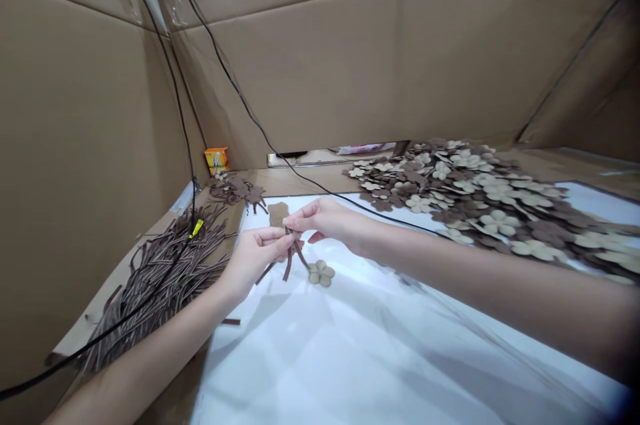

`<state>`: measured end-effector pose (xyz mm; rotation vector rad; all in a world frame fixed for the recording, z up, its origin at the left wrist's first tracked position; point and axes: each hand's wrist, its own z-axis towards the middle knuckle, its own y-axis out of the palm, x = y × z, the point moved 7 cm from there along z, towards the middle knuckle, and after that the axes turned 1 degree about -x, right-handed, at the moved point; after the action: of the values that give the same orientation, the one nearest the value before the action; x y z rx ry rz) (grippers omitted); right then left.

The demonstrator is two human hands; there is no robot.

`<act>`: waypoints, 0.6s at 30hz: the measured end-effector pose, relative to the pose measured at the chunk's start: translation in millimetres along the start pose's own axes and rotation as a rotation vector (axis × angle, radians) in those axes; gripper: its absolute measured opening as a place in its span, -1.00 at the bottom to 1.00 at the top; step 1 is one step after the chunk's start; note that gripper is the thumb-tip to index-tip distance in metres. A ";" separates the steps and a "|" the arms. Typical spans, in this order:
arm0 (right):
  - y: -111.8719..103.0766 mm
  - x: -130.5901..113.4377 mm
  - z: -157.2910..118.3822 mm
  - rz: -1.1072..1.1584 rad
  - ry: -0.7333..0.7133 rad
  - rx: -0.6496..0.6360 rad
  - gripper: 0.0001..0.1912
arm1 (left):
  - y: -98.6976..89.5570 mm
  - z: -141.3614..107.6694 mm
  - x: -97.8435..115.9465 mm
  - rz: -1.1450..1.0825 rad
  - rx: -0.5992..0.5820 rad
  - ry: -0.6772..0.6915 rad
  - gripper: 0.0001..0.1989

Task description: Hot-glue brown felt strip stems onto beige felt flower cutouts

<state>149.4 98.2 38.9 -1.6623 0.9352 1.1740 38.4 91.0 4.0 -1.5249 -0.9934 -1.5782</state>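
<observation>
Above the white board (310, 358), my left hand (257, 255) and my right hand (323, 222) meet with fingertips closed together. Both pinch thin brown stitched strips (289, 264), whose loose ends dangle below the fingers. One strip runs down to a beige flower cutout (321, 273) hanging under my right hand. Behind my fingers, part of a reddish-brown piece shows, too covered to make out. A small brown patch (279, 214) lies on the board just beyond my hands.
Left lies a heap of brown strips (170, 272); behind it, a small pile of brown flower pieces (237, 188) and an orange box (217, 160). Beige and brown flower cutouts (450, 178) pile up at right. A black cable (250, 115) crosses the space. Cardboard walls (320, 78) surround everything.
</observation>
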 end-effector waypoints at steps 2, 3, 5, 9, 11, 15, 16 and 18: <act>0.0 0.8 1.4 0.021 0.009 0.007 -0.81 | 0.4 0.0 -2.3 -0.002 0.003 -0.019 -0.76; -0.4 1.3 2.5 0.031 0.013 0.012 -0.82 | 1.0 -0.1 -3.5 -0.004 0.001 -0.030 -0.76; -1.3 2.0 5.0 0.049 0.019 0.023 -0.83 | 2.5 -0.7 -6.1 -0.005 -0.005 -0.050 -0.76; -2.5 0.9 8.7 0.069 0.014 0.030 -0.80 | 5.8 -1.3 -10.5 0.013 -0.018 -0.074 -0.77; -3.4 0.4 9.7 0.071 0.012 0.037 -0.80 | 6.7 -1.1 -11.1 0.026 -0.022 -0.077 -0.78; -4.5 1.6 11.9 0.059 0.012 0.039 -0.83 | 6.6 -1.0 -11.8 0.060 -0.022 -0.086 -0.78; -4.7 2.3 12.5 0.054 0.012 0.037 -0.83 | 6.5 -1.2 -12.3 0.070 -0.022 -0.090 -0.78; -5.2 4.1 13.5 0.045 0.012 0.039 -0.84 | 6.2 -1.6 -13.5 0.088 -0.020 -0.096 -0.77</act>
<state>151.2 112.2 33.8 -1.6267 1.0013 1.1694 43.9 86.6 -9.2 -1.6486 -0.9526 -1.4696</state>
